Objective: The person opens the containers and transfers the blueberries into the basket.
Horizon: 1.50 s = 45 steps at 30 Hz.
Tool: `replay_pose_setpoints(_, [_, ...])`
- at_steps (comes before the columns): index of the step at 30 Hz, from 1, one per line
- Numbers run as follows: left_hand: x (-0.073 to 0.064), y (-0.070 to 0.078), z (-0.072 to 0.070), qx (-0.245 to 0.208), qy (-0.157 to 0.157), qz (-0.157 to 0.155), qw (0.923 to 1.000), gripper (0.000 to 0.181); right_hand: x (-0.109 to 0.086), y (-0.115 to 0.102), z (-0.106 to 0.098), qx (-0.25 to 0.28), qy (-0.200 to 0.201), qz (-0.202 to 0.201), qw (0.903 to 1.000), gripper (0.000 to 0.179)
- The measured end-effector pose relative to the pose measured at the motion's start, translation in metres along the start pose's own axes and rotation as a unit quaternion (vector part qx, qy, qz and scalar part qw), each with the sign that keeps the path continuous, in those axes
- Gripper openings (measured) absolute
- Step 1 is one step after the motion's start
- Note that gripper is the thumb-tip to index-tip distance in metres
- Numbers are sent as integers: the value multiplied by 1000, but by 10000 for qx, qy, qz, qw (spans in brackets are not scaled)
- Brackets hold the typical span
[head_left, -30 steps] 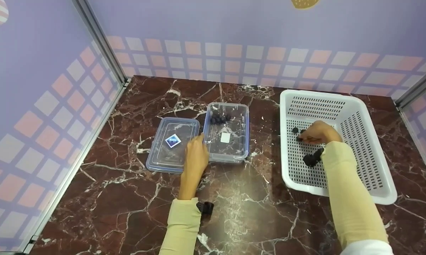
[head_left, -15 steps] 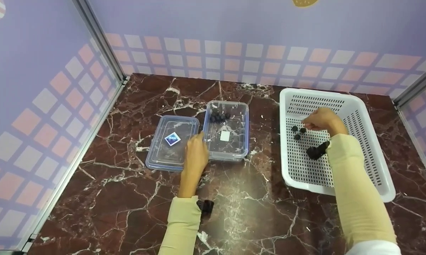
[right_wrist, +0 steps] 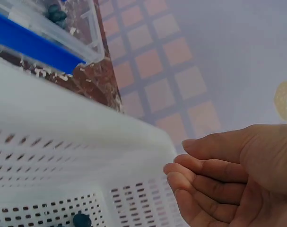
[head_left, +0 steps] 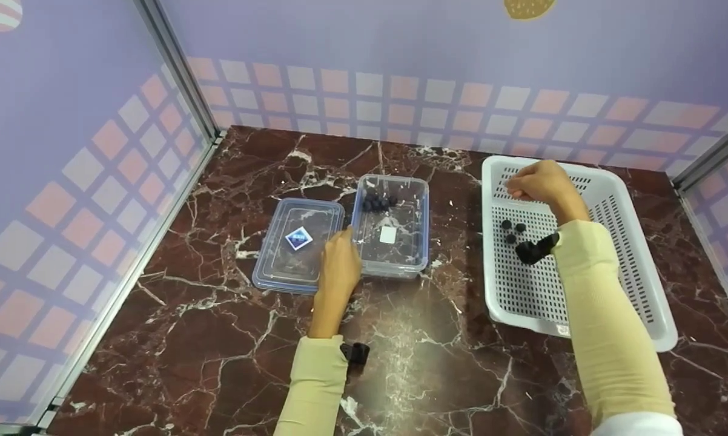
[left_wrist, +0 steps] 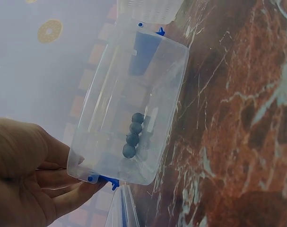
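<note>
My left hand (head_left: pixel 340 264) grips the near left side of a clear plastic food box (head_left: pixel 398 254). In the left wrist view the thumb lies at the box's rim and the fingers reach under its blue clasp (left_wrist: pixel 104 179). Several blueberries (left_wrist: pixel 132 138) lie together inside the box, towards its far left end in the head view. Above the far end of a white slotted basket (head_left: pixel 490 284) is my right hand (head_left: pixel 542 181), fingers curled inward. No berry shows in it; I cannot tell whether the curled fingers hide one. Three blueberries (head_left: pixel 512 231) rest on the basket floor.
A clear lid (head_left: pixel 279 266) with blue edging and a diamond-shaped label lies left of the box. All stand on a dark red marbled table (head_left: pixel 218 351), enclosed by purple panels (head_left: pixel 364 36) at the back and sides. The basket's raised walls surround its berries.
My right hand has risen off the basket floor and moved towards the basket's far end, uncovering the three blueberries. The left hand and the box have stayed in place.
</note>
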<state>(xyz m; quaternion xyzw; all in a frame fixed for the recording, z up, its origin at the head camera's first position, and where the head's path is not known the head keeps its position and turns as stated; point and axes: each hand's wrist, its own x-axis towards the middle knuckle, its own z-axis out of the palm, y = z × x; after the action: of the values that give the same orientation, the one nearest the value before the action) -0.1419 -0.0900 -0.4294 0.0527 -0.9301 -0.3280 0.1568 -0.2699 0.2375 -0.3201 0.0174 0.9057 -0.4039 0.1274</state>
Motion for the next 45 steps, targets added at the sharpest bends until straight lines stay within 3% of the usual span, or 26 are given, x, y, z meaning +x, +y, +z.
replay_pose_setpoints(7, [-1, -2, -1, -14, 65, 50, 10000, 35, 3, -27, 14, -149, -45, -141, 9998, 35])
replay_pose_setpoints(17, [-2, -2, 2, 105, 160, 180, 9997, 36, 12, -62, 57, -457, -220, -536, 9973, 29])
replay_pose_setpoints(24, [-4, 1, 5, 407, 270, 356, 9982, 35, 24, -72, 90, -905, 74, -867, 9921, 24])
replay_pose_setpoints(30, [-5, 2, 3, 600, 360, 384, 9968, 35, 30, -82, 113, -849, -56, -896, 9923, 24])
replay_pose_setpoints(38, [-5, 1, 1, 528, 431, 418, 9968, 33, 38, -89, 138, -667, -95, -891, 9937, 22])
replay_pose_setpoints(45, [-6, 0, 1, 536, 405, 378, 9970, 33, 44, -89, 158, -943, 17, -936, 9911, 18])
